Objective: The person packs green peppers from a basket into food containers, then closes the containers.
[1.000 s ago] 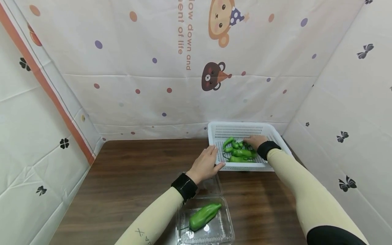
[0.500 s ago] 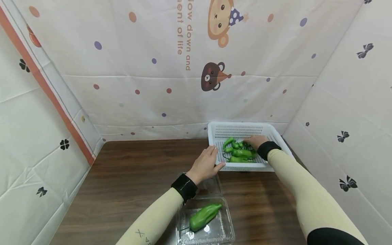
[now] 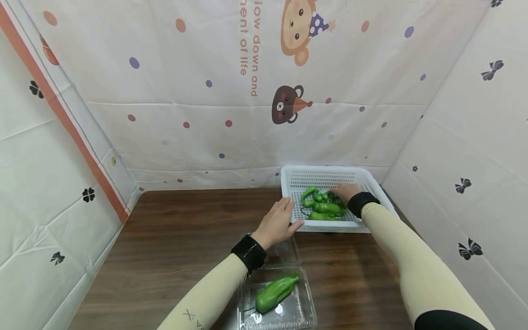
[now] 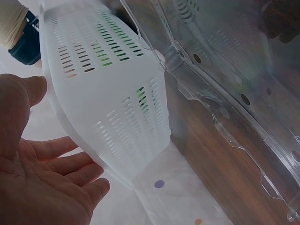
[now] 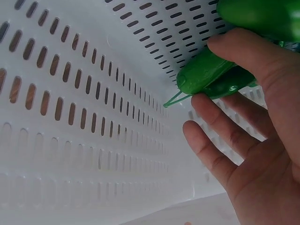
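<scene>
In the head view my right hand reaches into a white perforated basket that holds several green peppers. The right wrist view shows a glossy green pepper between that hand's thumb and fingers, with its thin stem sticking out; part of the index finger is hidden behind it. My left hand is at the basket's near left corner, its fingers loosely extended along the rim and its thumb spread apart. Below it, one large green pepper lies in a clear plastic clamshell box.
The box's lid lies folded back toward the basket, partly under my left forearm and wrist. A brown wooden table extends to the left. White printed cloth walls stand behind and on both sides.
Both hands stay in the same places, and the peppers and box have not moved. Only the head view has shifted very slightly.
</scene>
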The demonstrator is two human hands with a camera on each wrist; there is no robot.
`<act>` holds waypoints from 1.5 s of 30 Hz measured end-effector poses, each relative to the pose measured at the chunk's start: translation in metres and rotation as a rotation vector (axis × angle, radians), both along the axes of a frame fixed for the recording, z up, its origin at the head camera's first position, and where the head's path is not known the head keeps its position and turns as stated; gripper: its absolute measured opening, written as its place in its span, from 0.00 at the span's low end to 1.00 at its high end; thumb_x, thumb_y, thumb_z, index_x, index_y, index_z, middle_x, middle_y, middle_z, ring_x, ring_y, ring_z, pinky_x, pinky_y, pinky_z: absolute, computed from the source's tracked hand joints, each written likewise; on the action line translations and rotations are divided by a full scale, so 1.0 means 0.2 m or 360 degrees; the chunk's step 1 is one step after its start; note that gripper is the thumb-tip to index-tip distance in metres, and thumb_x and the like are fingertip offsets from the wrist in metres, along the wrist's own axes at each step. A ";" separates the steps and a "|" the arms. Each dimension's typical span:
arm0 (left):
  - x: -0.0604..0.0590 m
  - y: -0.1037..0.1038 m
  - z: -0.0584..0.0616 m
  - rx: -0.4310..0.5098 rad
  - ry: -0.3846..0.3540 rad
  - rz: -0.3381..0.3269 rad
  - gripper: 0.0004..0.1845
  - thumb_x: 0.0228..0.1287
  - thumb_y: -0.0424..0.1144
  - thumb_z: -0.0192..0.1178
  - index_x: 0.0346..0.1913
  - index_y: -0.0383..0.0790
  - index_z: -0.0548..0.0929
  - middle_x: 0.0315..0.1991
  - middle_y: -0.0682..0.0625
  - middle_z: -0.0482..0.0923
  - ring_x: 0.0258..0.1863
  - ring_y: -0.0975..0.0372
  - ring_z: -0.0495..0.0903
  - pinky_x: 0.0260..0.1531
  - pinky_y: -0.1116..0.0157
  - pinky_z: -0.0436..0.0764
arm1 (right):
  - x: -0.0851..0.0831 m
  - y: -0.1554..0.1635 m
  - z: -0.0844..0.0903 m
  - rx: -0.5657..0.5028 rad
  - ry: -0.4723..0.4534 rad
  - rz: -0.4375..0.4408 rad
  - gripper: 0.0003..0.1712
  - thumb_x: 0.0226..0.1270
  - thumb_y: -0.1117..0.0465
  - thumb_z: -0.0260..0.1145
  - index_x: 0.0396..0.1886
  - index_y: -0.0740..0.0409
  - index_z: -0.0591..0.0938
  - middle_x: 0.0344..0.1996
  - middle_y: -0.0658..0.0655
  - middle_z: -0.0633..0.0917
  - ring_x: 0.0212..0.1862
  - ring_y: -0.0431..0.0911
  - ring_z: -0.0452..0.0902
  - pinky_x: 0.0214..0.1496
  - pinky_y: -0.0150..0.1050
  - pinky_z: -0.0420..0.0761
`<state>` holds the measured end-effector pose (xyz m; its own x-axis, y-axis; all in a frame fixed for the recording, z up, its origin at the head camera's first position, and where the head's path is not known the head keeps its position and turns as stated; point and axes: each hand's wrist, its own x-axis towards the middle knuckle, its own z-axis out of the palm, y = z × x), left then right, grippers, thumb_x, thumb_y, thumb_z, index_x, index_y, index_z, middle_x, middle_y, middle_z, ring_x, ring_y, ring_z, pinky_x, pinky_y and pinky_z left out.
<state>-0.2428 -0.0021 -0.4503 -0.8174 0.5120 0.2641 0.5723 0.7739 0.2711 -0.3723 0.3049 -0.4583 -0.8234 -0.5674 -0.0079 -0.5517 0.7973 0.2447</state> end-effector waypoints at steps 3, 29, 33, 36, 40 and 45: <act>0.00 0.00 0.00 -0.0007 0.0003 -0.0009 0.36 0.78 0.55 0.56 0.73 0.28 0.69 0.75 0.35 0.64 0.76 0.46 0.63 0.77 0.54 0.60 | -0.01 0.02 -0.02 -0.0010 -0.0008 0.0015 0.39 0.38 0.84 0.76 0.53 0.54 0.85 0.37 0.59 0.89 0.37 0.56 0.86 0.28 0.49 0.85; -0.02 -0.01 0.02 -0.0001 0.0062 -0.0020 0.34 0.78 0.55 0.56 0.72 0.30 0.70 0.74 0.34 0.65 0.76 0.46 0.63 0.76 0.52 0.61 | -0.05 0.00 0.02 0.0049 0.0022 0.0041 0.34 0.42 0.71 0.85 0.54 0.55 0.87 0.40 0.59 0.89 0.40 0.56 0.86 0.34 0.50 0.88; -0.01 0.00 0.00 -0.0006 0.0056 -0.0013 0.35 0.78 0.55 0.56 0.72 0.30 0.70 0.74 0.34 0.65 0.76 0.46 0.63 0.76 0.53 0.62 | -0.05 0.01 0.00 0.0041 0.0066 0.0079 0.30 0.41 0.65 0.87 0.49 0.54 0.87 0.36 0.57 0.89 0.37 0.54 0.86 0.33 0.50 0.87; -0.01 0.00 -0.01 -0.0019 0.0028 -0.0012 0.35 0.78 0.55 0.55 0.73 0.30 0.69 0.74 0.35 0.64 0.76 0.46 0.63 0.77 0.53 0.61 | -0.05 0.02 -0.04 0.0021 0.0080 0.0094 0.26 0.44 0.66 0.86 0.46 0.53 0.87 0.32 0.56 0.88 0.35 0.53 0.85 0.31 0.50 0.87; 0.00 0.01 -0.01 -0.0025 0.0004 -0.0014 0.35 0.78 0.55 0.55 0.73 0.30 0.69 0.75 0.34 0.64 0.76 0.46 0.62 0.77 0.53 0.60 | -0.06 0.03 -0.07 0.0007 0.0098 0.0094 0.24 0.48 0.76 0.79 0.45 0.54 0.88 0.30 0.56 0.87 0.32 0.53 0.84 0.29 0.49 0.86; 0.00 0.00 -0.01 -0.0013 0.0036 -0.0017 0.34 0.78 0.54 0.56 0.73 0.29 0.69 0.74 0.34 0.65 0.76 0.46 0.62 0.77 0.53 0.61 | -0.05 0.02 -0.06 -0.0012 0.0142 0.0111 0.23 0.55 0.81 0.71 0.44 0.53 0.89 0.28 0.56 0.87 0.30 0.51 0.83 0.25 0.48 0.84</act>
<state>-0.2424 -0.0015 -0.4518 -0.8057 0.5228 0.2784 0.5865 0.7699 0.2517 -0.3826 0.3082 -0.4703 -0.7793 -0.6229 0.0683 -0.5820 0.7599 0.2897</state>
